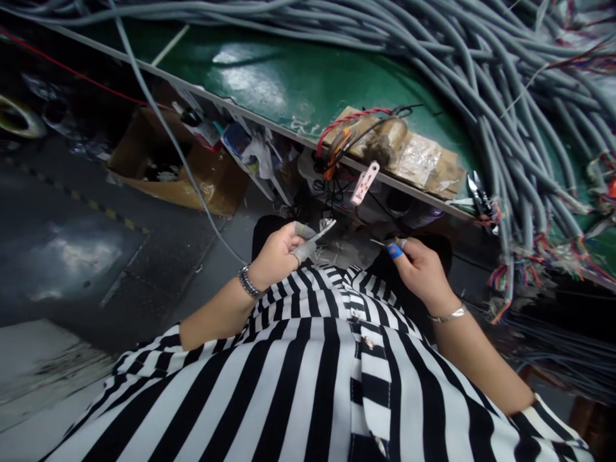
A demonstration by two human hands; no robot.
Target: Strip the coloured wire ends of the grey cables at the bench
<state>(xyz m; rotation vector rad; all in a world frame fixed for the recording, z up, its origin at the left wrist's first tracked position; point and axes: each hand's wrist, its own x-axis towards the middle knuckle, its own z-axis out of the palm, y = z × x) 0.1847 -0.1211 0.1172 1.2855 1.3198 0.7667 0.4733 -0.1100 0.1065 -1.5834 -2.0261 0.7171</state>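
Observation:
My left hand (283, 250), with taped fingertips, pinches the end of a grey cable (163, 128). That cable runs from the upper left down to the wrist, and its pale tip (327, 228) sticks out past the fingers. Across a gap, my right hand (416, 260) is closed, with blue tape round the thumb. A thin, pale sliver (378, 242) pokes out of its fingertips; its kind is too small to make out. Both hands hover over my lap, below the bench edge.
On the green bench (308, 77) lies a big bundle of grey cables (471, 83) with frayed coloured wires. At the edge are a soldering-like block on cardboard (447, 170), a pink tag (366, 184) and cutters (476, 192). A cardboard box (212, 183) stands on the floor at left.

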